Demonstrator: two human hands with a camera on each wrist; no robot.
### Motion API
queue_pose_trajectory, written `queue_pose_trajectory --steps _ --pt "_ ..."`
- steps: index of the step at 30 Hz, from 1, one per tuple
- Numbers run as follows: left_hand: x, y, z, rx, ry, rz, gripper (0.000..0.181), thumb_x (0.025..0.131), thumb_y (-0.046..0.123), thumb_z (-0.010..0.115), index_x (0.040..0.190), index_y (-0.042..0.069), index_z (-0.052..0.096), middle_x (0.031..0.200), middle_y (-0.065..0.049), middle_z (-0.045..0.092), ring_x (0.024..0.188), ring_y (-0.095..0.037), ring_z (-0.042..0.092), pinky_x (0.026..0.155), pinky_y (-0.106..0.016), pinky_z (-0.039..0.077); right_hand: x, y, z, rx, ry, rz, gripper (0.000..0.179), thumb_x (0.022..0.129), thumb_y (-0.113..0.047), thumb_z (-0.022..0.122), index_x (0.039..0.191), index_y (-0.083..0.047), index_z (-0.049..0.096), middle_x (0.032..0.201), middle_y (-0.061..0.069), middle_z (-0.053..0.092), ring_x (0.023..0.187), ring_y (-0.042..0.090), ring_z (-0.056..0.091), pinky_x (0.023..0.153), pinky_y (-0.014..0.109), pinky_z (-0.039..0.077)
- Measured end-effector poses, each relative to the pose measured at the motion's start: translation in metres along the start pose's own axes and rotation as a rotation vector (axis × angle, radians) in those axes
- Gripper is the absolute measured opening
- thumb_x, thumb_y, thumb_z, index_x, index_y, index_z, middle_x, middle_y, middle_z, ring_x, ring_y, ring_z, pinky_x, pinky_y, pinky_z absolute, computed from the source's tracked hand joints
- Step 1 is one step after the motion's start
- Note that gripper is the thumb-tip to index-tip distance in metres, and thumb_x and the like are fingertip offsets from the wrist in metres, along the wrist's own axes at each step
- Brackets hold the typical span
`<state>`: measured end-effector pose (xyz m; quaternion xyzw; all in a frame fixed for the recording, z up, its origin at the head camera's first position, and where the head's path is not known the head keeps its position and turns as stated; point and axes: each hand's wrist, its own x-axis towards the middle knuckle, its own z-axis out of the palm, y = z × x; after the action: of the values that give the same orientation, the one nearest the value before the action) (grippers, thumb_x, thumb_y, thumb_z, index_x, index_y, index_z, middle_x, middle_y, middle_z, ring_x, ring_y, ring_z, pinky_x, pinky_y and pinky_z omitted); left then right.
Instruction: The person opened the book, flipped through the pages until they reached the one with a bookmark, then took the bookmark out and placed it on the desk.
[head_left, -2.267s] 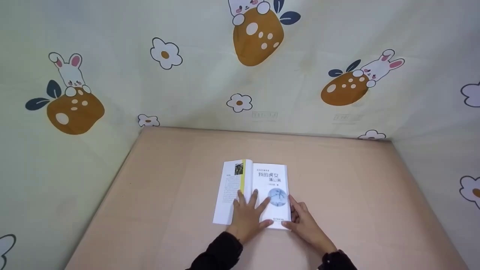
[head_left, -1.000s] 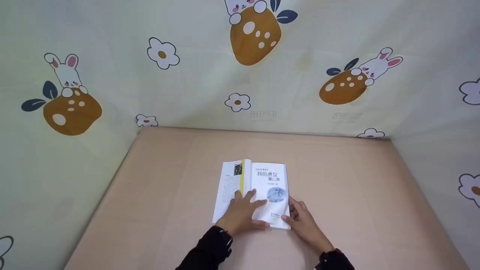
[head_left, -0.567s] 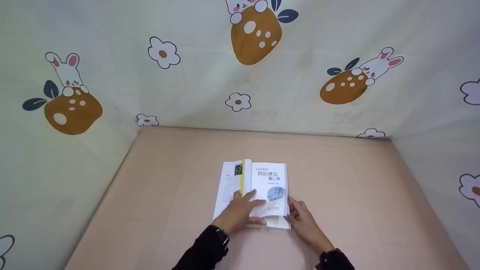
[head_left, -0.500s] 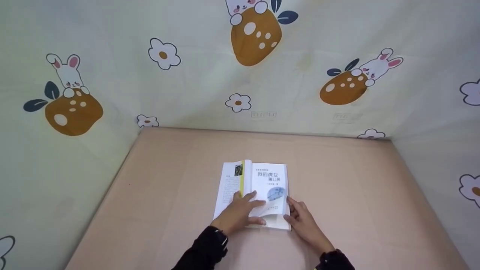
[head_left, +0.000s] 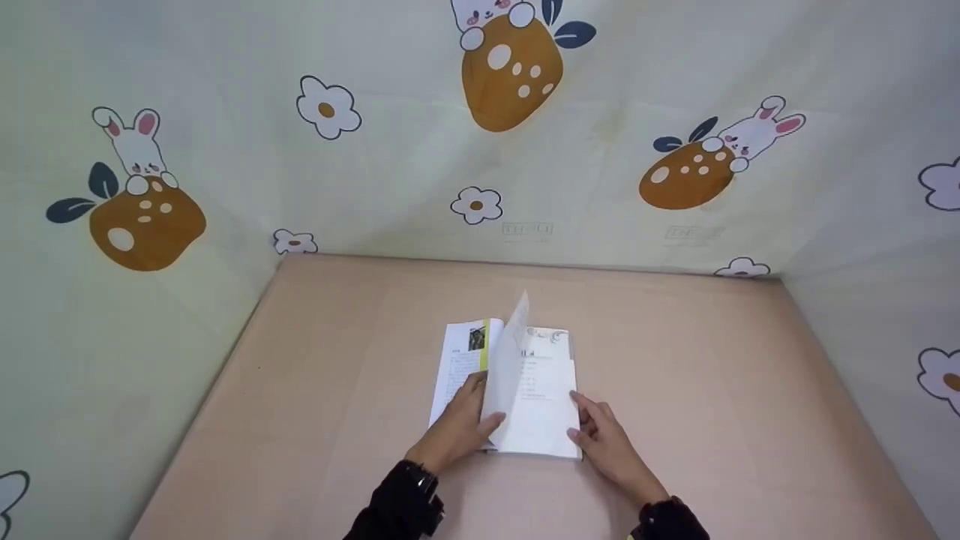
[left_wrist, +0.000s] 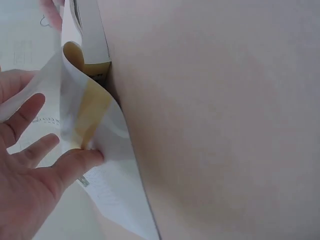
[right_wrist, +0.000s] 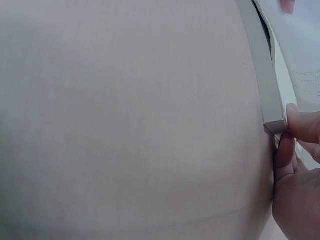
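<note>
An open book (head_left: 547, 424) lies on the table. One white page (head_left: 508, 364) stands raised near its middle, over a right page with small print and a grey ornament at the top. My left hand (head_left: 450, 429) holds the raised page low down, thumb on its right side and fingers on its left. In the left wrist view the cover's yellow band (left_wrist: 94, 107) bends near the fingers. My right hand (head_left: 616, 454) grips the book's right edge; in the right wrist view its thumb (right_wrist: 304, 124) presses the page edge, another finger below.
A beige table (head_left: 360, 360) surrounds the book. Behind and at both sides rise pale cloth walls (head_left: 405, 165) printed with rabbits, brown fruit and flowers. Dark sleeves (head_left: 401, 502) cover both wrists.
The title page with the blue round picture has lifted off the right side and swung up leftward, exposing the printed page below. My left hand has shifted left with it; my right hand has barely moved.
</note>
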<state>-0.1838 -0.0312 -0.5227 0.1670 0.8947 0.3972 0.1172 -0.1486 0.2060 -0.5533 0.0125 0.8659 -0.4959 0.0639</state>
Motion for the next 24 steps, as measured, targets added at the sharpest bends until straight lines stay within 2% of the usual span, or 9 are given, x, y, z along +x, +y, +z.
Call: queue_pose_trajectory --steps 4,9,13,18,21,24 --pt "-0.002 -0.008 -0.001 -0.092 0.051 -0.017 0.060 0.091 0.022 0.058 0.141 -0.001 0.034 0.147 -0.018 0.030 0.136 -0.033 0.032 0.110 -0.045 0.030 0.001 0.002 0.001 -0.003 0.000 0.005 0.058 0.087 -0.015 0.063 0.139 -0.005 0.040 0.102 0.009 0.046 0.085 0.016 0.046 0.067 0.018 0.042" --pt "-0.007 -0.016 -0.004 -0.130 0.118 -0.049 0.063 0.090 0.022 0.059 0.140 -0.007 0.032 0.145 -0.025 0.031 0.132 -0.038 0.036 0.107 -0.047 0.033 0.001 0.001 0.001 -0.002 -0.005 -0.009 0.058 0.087 -0.017 0.063 0.139 -0.005 0.040 0.102 0.010 0.046 0.085 0.016 0.046 0.068 0.018 0.043" --pt "-0.012 -0.021 -0.005 -0.067 0.163 -0.071 0.064 0.089 0.022 0.060 0.138 -0.010 0.033 0.142 -0.027 0.034 0.130 -0.040 0.037 0.106 -0.048 0.035 0.002 0.001 0.000 0.004 -0.001 -0.014 0.058 0.087 -0.016 0.063 0.139 -0.004 0.040 0.102 0.010 0.046 0.084 0.016 0.046 0.067 0.017 0.043" --pt "-0.020 -0.026 -0.006 0.061 0.213 -0.094 0.057 0.086 0.023 0.064 0.128 -0.011 0.048 0.138 -0.025 0.041 0.128 -0.038 0.040 0.103 -0.049 0.037 0.001 0.000 0.000 0.003 -0.005 -0.010 0.057 0.087 -0.014 0.063 0.139 -0.004 0.040 0.102 0.010 0.045 0.084 0.016 0.046 0.067 0.017 0.042" --pt "-0.025 -0.029 -0.006 0.142 0.243 -0.098 0.052 0.082 0.023 0.068 0.119 -0.012 0.056 0.136 -0.023 0.045 0.129 -0.038 0.038 0.101 -0.050 0.039 0.001 0.000 0.000 0.010 -0.007 -0.012 0.058 0.087 -0.015 0.062 0.139 -0.005 0.039 0.102 0.010 0.045 0.084 0.015 0.046 0.066 0.017 0.042" --pt "-0.027 -0.030 -0.006 0.185 0.256 -0.149 0.053 0.078 0.023 0.073 0.115 -0.012 0.059 0.137 -0.021 0.045 0.133 -0.040 0.031 0.104 -0.051 0.036 0.001 0.001 0.001 0.015 -0.002 -0.007 0.058 0.087 -0.015 0.062 0.139 -0.004 0.039 0.103 0.010 0.045 0.084 0.015 0.046 0.065 0.018 0.043"
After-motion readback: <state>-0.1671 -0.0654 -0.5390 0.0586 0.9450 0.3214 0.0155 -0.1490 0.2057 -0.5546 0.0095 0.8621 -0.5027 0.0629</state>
